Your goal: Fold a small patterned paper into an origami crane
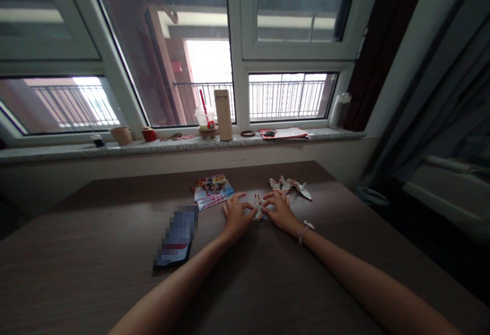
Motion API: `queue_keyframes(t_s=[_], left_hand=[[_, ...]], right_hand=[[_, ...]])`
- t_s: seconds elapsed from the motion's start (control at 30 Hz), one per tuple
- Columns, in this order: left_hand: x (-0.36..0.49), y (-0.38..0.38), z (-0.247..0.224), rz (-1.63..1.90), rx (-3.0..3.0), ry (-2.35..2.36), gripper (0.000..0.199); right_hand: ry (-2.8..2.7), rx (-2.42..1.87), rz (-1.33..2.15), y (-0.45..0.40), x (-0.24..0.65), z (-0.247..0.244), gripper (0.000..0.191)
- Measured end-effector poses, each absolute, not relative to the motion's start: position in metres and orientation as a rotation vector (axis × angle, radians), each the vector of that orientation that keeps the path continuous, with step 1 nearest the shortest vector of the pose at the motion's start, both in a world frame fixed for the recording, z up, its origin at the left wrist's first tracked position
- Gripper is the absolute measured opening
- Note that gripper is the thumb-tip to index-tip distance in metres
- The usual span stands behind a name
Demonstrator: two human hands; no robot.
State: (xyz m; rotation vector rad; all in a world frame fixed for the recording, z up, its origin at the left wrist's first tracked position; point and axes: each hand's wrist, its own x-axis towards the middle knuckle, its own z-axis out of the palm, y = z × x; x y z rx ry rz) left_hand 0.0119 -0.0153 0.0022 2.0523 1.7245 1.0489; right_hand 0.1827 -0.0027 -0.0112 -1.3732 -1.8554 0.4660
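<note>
On the dark brown wooden table (95, 268), both hands pressed a small white printed paper fold (258, 207) flat, probably to keep its creases sharp. The left hand (235, 216) pinched its near-left edge with narrowed fingers; the right hand (280, 210) lay spread against its other side, fingertips touching the paper. The fold's long axis seemed to run away from the person, its point toward the window, though it was too small to be sure. Beyond the fold sat finished white paper cranes (291, 186); left of it, colourful printed sheets (212, 190) and a dark phone (176, 238).
</note>
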Motion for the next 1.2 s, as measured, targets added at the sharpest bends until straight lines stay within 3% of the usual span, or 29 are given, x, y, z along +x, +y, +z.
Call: queue_keyframes(t_s=[1.2], left_hand=[[0.0059,-0.0135,-0.0032,1.187,2.116,1.688,0.003]], right_hand=[[-1.871,-1.338,0.452,-0.0041,0.1848,-0.0135,0.008]])
